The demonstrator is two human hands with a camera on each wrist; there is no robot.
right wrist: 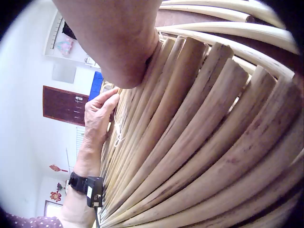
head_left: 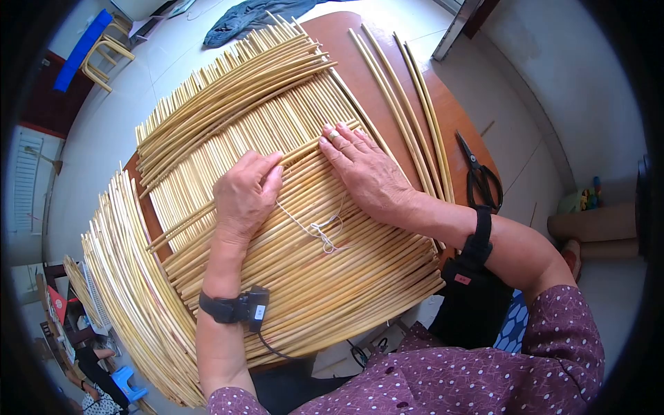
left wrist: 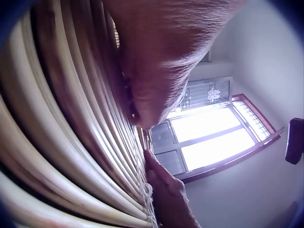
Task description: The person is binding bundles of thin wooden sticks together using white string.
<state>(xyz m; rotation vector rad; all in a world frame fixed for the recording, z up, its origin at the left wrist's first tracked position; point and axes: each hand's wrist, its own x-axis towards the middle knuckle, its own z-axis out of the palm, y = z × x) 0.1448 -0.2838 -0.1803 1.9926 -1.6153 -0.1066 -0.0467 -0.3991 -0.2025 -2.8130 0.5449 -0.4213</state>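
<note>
Tan stalks (head_left: pixel 325 200) lie side by side as a panel across an upper layer of upright stalks (head_left: pixel 256 131). The left hand (head_left: pixel 245 190), its fingers curled, pinches a stalk at the panel's upper edge. To its right the right hand (head_left: pixel 366 173) rests palm down, fingers extended over the right ends of the top stalks. Loose white string (head_left: pixel 324 234) lies on the panel between and below the hands. In the left wrist view the left hand (left wrist: pixel 161 61) hides its fingertips; in the right wrist view the right hand (right wrist: pixel 114 42) hides its own.
A bundle of stalks (head_left: pixel 228 97) lies across the far part. More stalks (head_left: pixel 138 277) stand along the left side. On the brown table (head_left: pixel 346 52) are several loose stalks (head_left: pixel 401 104) and black scissors (head_left: pixel 481 173) at the right. A blue stool (head_left: pixel 124 384) is at lower left.
</note>
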